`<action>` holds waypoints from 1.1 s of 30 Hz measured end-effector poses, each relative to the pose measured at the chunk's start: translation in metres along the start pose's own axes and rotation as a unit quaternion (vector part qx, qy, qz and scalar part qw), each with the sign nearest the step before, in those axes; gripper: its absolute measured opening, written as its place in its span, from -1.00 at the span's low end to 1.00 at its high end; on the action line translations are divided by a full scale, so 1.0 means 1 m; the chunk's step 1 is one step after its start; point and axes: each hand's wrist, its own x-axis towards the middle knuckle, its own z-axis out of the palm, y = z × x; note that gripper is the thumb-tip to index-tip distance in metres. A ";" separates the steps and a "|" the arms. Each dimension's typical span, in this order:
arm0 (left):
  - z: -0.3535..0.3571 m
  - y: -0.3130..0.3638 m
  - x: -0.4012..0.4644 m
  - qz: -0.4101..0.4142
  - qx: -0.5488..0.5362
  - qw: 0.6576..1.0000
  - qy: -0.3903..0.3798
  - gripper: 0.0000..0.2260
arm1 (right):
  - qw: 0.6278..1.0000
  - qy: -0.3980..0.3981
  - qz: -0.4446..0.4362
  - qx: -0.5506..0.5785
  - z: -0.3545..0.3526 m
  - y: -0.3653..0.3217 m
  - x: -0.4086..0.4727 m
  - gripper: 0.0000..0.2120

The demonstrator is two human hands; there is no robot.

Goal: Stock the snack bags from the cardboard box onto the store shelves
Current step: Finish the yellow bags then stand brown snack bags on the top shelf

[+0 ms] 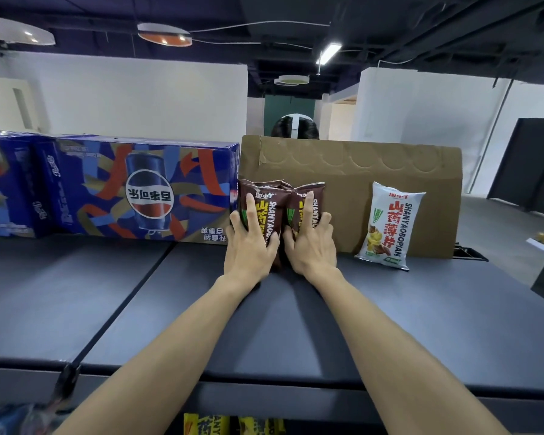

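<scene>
On shelf top (296,324), brown bags (266,196) under spread fingers (250,205).

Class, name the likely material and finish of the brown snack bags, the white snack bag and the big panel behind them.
Brown snack bags: probably plastic film, semi-glossy, with crimped tops.
White snack bag: the same kind of film, creased.
Panel: matte brown cardboard with pressed scallop marks.
</scene>
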 end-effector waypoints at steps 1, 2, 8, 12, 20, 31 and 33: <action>-0.001 0.000 0.000 0.001 0.001 1.000 -0.002 -0.21 | 1.000 -0.007 0.001 0.001 -0.001 0.001 -0.002 -0.21; -0.002 0.001 0.000 0.001 0.002 1.000 -0.003 -0.21 | 1.000 -0.014 0.001 -0.004 -0.003 0.002 -0.006 -0.22; -0.011 0.004 -0.006 0.019 0.050 0.999 0.000 -0.17 | 0.999 -0.041 0.013 0.002 -0.026 0.004 -0.033 -0.32; -0.029 0.010 -0.008 0.073 0.107 0.991 -0.027 -0.10 | 0.998 -0.066 -0.006 0.021 -0.047 0.011 -0.046 -0.35; -0.062 0.030 -0.030 0.157 0.104 0.978 -0.087 -0.54 | 0.994 -0.106 0.001 -0.028 -0.076 0.013 -0.078 -0.56; -0.081 0.103 -0.055 0.201 0.147 0.961 -0.124 -0.78 | 0.990 -0.092 0.037 -0.096 -0.178 0.063 -0.128 -0.66; -0.077 0.125 -0.065 0.203 0.143 0.961 -0.124 -0.78 | 0.989 -0.093 0.049 -0.105 -0.200 0.085 -0.142 -0.66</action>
